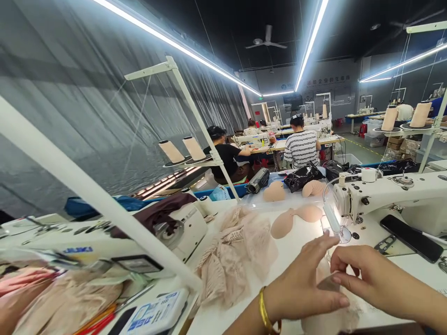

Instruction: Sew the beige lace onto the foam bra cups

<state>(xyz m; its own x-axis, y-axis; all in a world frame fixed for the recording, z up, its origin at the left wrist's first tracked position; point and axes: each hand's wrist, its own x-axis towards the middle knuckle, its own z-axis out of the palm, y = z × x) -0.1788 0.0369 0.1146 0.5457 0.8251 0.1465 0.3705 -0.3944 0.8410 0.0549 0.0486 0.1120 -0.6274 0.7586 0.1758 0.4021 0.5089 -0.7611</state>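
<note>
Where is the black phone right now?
In the head view, the black phone lies on the right side of the table, just below the white sewing machine and beyond the person's right hand.

Black phone lies on the sewing machine bed; lace pile beside paired cups

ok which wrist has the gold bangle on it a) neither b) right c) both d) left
d, the gold bangle circles the wrist of the left hand, while the wrist of the right hand beside it is bare.
</note>
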